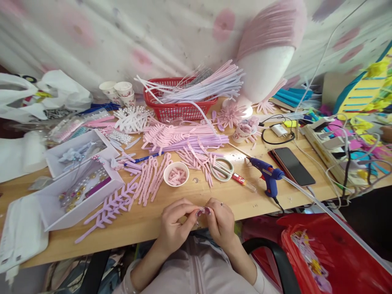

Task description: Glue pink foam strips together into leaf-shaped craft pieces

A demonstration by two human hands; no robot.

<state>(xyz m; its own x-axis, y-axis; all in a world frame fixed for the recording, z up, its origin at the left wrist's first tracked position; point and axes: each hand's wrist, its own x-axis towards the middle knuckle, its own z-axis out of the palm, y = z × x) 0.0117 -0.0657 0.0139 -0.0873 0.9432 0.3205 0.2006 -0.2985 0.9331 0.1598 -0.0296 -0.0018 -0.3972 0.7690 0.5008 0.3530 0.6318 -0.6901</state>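
At the table's front edge, my left hand (177,222) and my right hand (221,220) meet with thumbs and forefingers pinched together. Something small and pale shows between the fingertips, too hidden to name. A white paper cup (165,174) of short pink fuzzy pieces (177,176) stands just beyond my left hand. Left of the cup lie twisted pink pipe cleaner strips (150,181) and a lilac branching pipe cleaner piece (113,206). Scissors (223,169) and a blue glue gun (268,173) with a long clear glue stick rest beyond my right hand.
A red basket (180,110) of long pipe cleaners stands at the back, beside a white mannequin head (260,73). White boxes (50,208) with beads are on the left. A phone (294,165), cables and a power strip (333,151) lie right. A red bag (346,249) hangs below.
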